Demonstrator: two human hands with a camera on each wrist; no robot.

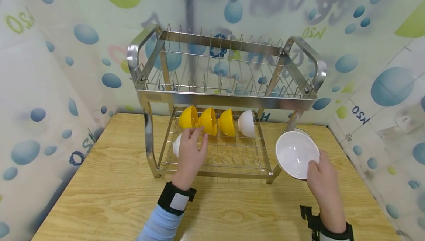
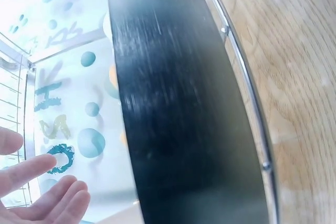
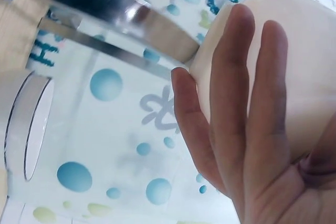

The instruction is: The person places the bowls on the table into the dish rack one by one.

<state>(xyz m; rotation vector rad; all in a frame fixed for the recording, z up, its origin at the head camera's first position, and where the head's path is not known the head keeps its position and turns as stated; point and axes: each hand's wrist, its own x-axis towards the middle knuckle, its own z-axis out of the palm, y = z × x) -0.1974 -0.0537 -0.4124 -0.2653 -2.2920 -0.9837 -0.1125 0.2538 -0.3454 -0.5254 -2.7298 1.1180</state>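
My right hand (image 1: 323, 176) grips a white bowl (image 1: 295, 154) by its rim, thumb over the edge, to the right of the metal dish rack. In the right wrist view my fingers (image 3: 229, 93) spread across the bowl's outer side. My left hand (image 1: 190, 154) reaches over the rack's lower tier with fingers loosely extended and nothing between them. Beside it a white bowl (image 1: 176, 146) is partly hidden. Behind my fingertips stand yellow bowls (image 1: 227, 122) on edge in a row, with a white bowl (image 1: 246, 124) at the row's right end.
The two-tier dish rack (image 1: 229, 101) stands on a wooden table (image 1: 109, 182), its upper tier above my left hand. Behind the held bowl, white dark-rimmed dishes (image 3: 34, 124) stand on the table to the rack's right. A patterned curtain (image 1: 99, 42) hangs close behind.
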